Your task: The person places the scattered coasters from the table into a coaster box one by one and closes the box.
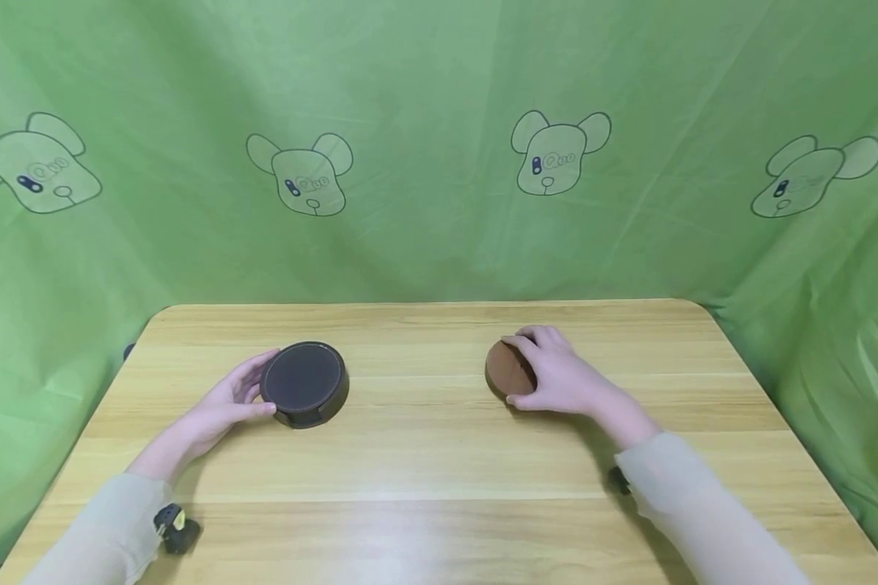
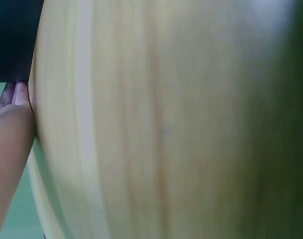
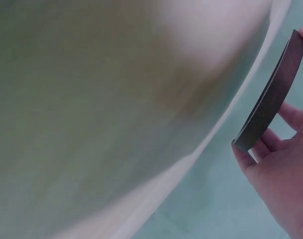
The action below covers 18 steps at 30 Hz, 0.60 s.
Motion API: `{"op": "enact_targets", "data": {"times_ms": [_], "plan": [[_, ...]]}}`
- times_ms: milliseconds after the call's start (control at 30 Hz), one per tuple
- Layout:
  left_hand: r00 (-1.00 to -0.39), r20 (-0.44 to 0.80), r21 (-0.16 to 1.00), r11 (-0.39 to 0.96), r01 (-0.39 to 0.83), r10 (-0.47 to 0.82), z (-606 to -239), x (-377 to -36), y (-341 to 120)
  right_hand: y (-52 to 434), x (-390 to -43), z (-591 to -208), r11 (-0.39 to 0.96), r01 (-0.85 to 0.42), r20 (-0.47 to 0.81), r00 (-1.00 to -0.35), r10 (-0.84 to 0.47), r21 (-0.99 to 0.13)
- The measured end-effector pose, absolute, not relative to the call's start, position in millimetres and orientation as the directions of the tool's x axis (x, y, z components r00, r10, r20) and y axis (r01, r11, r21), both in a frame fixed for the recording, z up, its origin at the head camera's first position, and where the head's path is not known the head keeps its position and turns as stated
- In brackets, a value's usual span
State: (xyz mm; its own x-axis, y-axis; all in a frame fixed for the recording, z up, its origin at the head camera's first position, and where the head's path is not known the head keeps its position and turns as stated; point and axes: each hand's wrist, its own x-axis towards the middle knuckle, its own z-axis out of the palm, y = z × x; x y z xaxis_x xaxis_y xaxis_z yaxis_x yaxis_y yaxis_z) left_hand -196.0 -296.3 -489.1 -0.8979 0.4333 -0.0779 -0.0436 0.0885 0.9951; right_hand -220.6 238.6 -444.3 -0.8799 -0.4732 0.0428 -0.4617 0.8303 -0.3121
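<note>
A dark round coaster holder (image 1: 305,382) with a stitched top and a notch in its near side sits at the left of the table. My left hand (image 1: 227,402) grips it from the left, thumb at the near side and fingers at the far side. In the left wrist view, the dark holder (image 2: 13,40) shows only in the top left corner, above the fingers. Farther right, my right hand (image 1: 559,375) grips a brown round coaster (image 1: 508,370), tilted. The right wrist view shows this coaster (image 3: 273,94) edge-on, its thick dark side pinched between thumb and fingers.
Both hands are over a light wood-grain table (image 1: 410,455) with rounded far corners. A green curtain (image 1: 424,227) printed with bear heads hangs behind it and along the sides. Small dark wrist cameras are strapped at the left sleeve (image 1: 110,520) and right sleeve (image 1: 702,504).
</note>
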Motion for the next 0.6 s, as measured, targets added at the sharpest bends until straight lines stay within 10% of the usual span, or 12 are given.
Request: {"op": "enact_targets", "data": {"times_ms": [600], "plan": [[-0.898,-0.078,0.996,0.083,-0.046,0.433,-488,-195,-296,194,-232,-442,0.777,-0.526,0.05,-0.837,-0.544,-0.345]]}}
